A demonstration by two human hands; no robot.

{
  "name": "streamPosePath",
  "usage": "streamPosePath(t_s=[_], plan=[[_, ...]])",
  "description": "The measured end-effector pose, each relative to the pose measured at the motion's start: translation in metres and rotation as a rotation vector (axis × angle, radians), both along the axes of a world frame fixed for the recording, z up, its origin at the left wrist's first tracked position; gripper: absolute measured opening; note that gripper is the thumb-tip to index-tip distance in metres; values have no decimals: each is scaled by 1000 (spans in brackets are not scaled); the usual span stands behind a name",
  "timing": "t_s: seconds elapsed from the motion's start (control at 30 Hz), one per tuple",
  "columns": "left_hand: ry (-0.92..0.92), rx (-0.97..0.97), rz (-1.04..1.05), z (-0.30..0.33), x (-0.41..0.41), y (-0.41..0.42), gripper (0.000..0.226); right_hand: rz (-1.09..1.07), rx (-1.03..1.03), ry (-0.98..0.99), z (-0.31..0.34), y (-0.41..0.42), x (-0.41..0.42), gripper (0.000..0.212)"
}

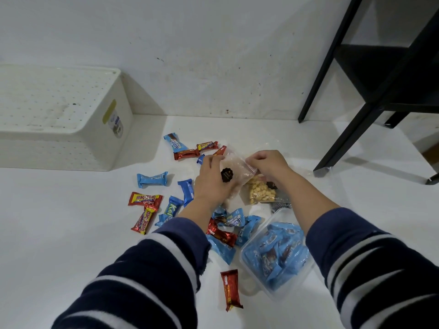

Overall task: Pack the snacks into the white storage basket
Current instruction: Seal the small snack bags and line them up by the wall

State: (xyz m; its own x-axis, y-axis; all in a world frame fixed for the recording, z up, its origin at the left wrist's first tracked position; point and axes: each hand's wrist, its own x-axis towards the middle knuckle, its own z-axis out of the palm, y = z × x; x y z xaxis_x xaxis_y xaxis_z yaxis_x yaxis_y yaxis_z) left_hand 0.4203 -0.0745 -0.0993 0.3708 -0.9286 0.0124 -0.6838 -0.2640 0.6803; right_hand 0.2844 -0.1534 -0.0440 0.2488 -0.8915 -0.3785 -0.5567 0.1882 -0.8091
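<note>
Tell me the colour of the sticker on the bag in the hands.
Dark brown or black sticker, seen in the head view.

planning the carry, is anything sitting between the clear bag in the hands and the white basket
Nothing tall blocks the way. Both the left hand and right hand hold the clear bag. Only flat snack wrappers lie on the floor toward the white basket, which appears to rest upside down.

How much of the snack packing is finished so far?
Nothing looks packed yet: the white basket sits upside down by the wall. In hand: the left hand and right hand both hold a clear packet. Left: flip the basket, then pack the wrapped bars scattered on the floor, the bag of pale puffs and the tub of blue packets.
</note>
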Motion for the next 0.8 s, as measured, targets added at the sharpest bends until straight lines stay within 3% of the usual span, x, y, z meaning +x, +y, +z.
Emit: streamPosePath(t_s=[0.07,0.17,0.23,0.37,0.57,0.63,0.7,0.8], plan=[[86,-56,54,12,-5,-2,31,4,-21,-19,-1,0,5,18],[397,-25,130,26,-8,-8,40,41,-54,-2,2,2,9,13],[472,-58,176,29,-7,-12,37,70,-91,12,5,4,11,12],[527,-95,193,24,-2,-13,21,66,-154,67,6,2,12,14],[459,-163,182,16,-1,-10,11,92,-226,123,-1,3,19,13],[291,-203,160,8,5,-3,20,112,-194,101,-1,3,20,13],[138,-76,125,-1,14,6,48,111,-157,67,-1,4,19,14],[197,130,-25,-6,20,16,69,105,-129,8,-4,7,14,15]])
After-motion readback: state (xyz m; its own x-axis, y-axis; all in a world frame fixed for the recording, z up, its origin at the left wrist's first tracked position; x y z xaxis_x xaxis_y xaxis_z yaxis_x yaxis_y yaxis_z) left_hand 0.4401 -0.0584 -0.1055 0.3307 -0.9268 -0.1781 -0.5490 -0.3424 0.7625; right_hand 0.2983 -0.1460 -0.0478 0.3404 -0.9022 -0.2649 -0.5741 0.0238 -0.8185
